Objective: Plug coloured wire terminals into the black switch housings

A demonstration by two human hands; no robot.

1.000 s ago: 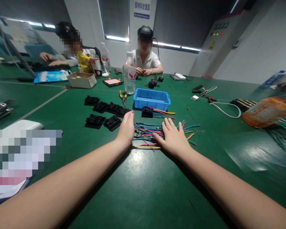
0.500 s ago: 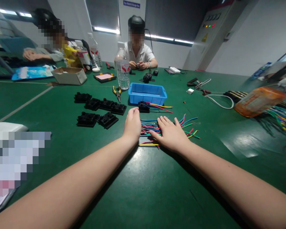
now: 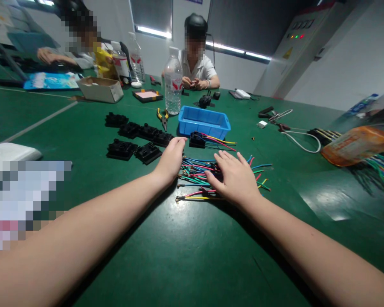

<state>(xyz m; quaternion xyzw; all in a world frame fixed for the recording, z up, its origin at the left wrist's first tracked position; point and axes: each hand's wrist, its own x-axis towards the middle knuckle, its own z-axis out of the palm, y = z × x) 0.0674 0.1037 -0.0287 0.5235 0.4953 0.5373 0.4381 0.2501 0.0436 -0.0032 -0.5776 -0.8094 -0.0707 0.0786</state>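
Note:
A bundle of coloured wires (image 3: 196, 175), red, blue, green and yellow, lies on the green table with small metal terminals at its left ends. My right hand (image 3: 235, 177) rests palm down across the wires, its fingers spread. At the terminal ends, my left hand (image 3: 170, 160) stands on its edge with the fingers stretched forward and nothing visible in it. Just beyond the hands sits a black plastic block (image 3: 197, 140) with several wires coming out of it. To the left are several similar black blocks (image 3: 122, 149) in two rows.
A blue bin (image 3: 205, 121) stands behind the hands, with yellow-handled pliers (image 3: 163, 118) and a water bottle (image 3: 173, 85) beside it. An orange packet (image 3: 355, 145) and more wires (image 3: 382, 164) lie right. A white cable (image 3: 302, 143) is nearby. A co-worker (image 3: 198, 64) sits opposite.
My left hand has drawn left, away from the wire ends, and their metal terminals now show. My right hand stays flat on the wires. The whole view has shifted slightly.

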